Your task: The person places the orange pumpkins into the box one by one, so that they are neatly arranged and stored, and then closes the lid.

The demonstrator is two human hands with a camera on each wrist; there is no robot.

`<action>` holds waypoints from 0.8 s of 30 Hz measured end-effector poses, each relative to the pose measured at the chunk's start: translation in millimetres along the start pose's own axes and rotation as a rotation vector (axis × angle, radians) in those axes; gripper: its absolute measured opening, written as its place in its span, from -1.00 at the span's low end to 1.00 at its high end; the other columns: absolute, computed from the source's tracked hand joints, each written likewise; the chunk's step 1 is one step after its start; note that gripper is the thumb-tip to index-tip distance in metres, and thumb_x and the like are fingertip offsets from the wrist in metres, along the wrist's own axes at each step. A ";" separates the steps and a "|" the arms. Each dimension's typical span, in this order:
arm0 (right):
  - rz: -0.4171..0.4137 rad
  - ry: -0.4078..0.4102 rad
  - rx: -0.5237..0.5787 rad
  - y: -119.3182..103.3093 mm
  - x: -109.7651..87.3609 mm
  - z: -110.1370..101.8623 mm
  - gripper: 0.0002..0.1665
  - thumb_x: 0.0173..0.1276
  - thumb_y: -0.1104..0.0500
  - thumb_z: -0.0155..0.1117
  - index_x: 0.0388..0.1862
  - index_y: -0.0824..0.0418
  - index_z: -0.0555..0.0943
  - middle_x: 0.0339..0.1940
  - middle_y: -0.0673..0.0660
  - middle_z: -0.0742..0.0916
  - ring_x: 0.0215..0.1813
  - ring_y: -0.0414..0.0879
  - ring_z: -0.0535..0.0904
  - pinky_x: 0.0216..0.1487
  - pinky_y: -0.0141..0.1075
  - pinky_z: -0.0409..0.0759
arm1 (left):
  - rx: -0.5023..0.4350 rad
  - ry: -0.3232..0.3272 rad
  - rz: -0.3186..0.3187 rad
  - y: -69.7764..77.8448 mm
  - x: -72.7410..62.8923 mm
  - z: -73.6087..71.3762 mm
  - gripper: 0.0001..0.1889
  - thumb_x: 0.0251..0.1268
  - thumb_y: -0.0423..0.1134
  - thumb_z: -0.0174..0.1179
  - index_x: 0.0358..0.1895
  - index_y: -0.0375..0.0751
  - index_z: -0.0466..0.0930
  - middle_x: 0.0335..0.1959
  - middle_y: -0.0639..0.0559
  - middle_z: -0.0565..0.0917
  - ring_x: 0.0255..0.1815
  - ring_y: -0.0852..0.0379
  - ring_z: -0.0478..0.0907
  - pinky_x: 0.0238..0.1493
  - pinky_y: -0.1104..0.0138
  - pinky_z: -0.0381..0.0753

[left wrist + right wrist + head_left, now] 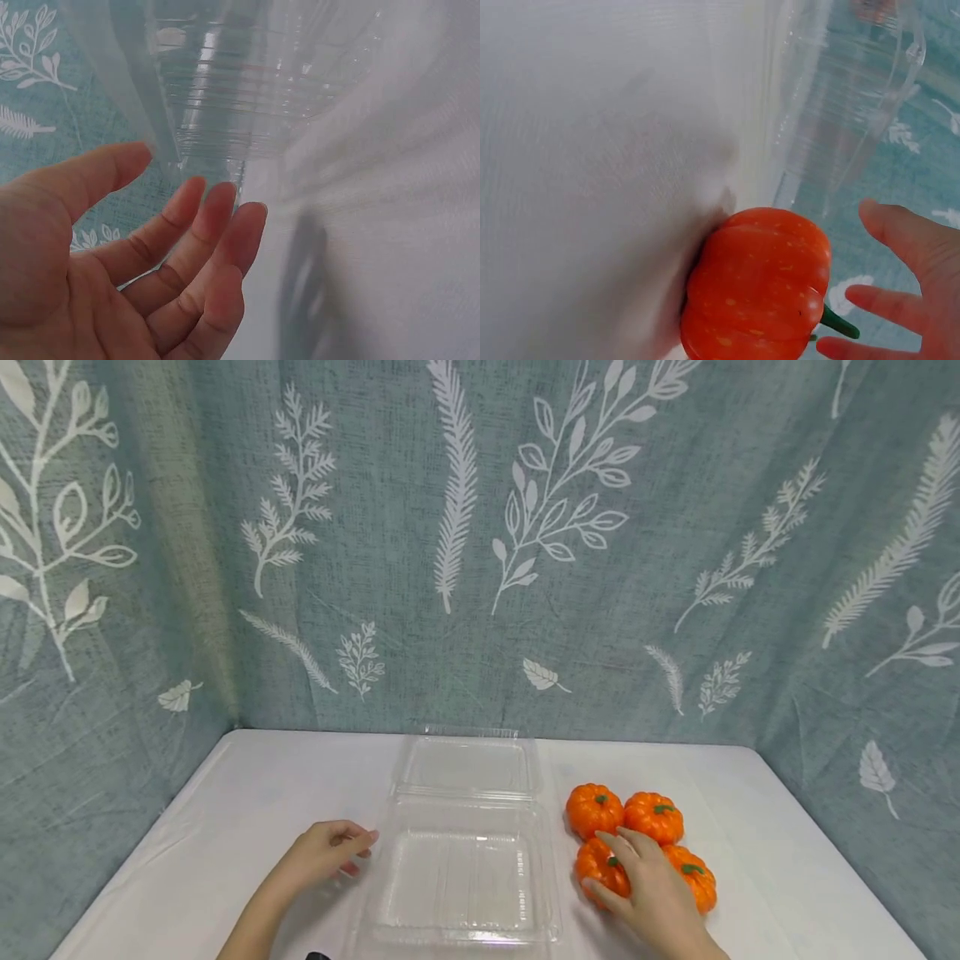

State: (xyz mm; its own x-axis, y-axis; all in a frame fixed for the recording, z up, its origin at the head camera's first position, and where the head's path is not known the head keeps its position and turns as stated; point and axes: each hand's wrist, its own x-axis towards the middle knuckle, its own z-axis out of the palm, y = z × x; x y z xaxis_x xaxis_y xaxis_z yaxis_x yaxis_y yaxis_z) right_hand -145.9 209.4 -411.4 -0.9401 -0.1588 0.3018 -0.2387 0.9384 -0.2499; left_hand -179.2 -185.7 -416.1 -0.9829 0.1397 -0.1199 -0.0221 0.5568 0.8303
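Four would be over the count, so several small orange pumpkins with green stems sit clustered on the right of the table. Over the front-left pumpkin (600, 870) my right hand (651, 885) hovers with fingers spread. In the right wrist view the thumb and fingers stand apart beside the stem of a pumpkin (761, 289). A clear plastic clamshell box (453, 881) lies with its lid (467, 766) folded back, away from me. Just left of the box is my left hand (330, 850), its fingers loosely bent and holding nothing; the left wrist view shows the empty palm (82, 307).
Behind the front pumpkin sit a back-left pumpkin (594, 811) and a back-right pumpkin (654, 817); another pumpkin (692, 878) is partly behind my right hand. A white cloth covers the table (780, 860). A leaf-patterned curtain (390, 568) hangs around its back and sides.
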 end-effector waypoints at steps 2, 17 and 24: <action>0.014 -0.020 0.010 -0.8 -0.2 0.9 -0.33 0.02 -0.15 0.41 0.10 0.09 0.52 0.09 0.23 0.53 0.11 0.13 0.47 0.00 0.06 0.49 | -0.011 -0.010 0.010 -0.7 0.3 0.5 -0.59 0.31 -0.04 0.07 -0.17 -0.42 0.55 -0.37 -0.07 0.68 -0.49 0.07 0.63 -0.49 0.26 0.54; 0.096 -0.177 0.021 -4.2 0.3 5.1 -0.33 0.04 -0.13 0.40 0.13 0.07 0.53 0.19 0.21 0.48 0.22 0.15 0.38 0.07 0.10 0.45 | -0.008 -0.032 0.017 -4.0 0.8 -0.8 -0.58 0.31 -0.01 0.06 -0.20 -0.40 0.57 -0.41 -0.04 0.67 -0.56 0.13 0.57 -0.51 0.28 0.52; 0.046 -0.172 -0.024 -3.0 0.6 4.8 -0.33 0.00 -0.11 0.44 0.13 0.02 0.53 0.18 0.18 0.50 0.23 0.14 0.36 0.03 0.10 0.47 | -0.027 -0.034 0.009 -1.0 1.4 2.7 -0.61 0.29 -0.03 0.09 -0.27 -0.39 0.60 -0.56 0.00 0.60 -0.58 0.14 0.55 -0.51 0.29 0.53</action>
State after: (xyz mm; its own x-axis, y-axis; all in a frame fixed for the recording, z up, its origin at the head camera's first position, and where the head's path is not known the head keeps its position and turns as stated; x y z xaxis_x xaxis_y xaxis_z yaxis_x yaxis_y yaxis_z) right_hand -146.9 205.0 -414.9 -0.9782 -0.1633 0.1282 -0.1901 0.9528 -0.2368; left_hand -180.1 -183.9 -418.5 -0.9763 0.1727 -0.1301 -0.0185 0.5328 0.8461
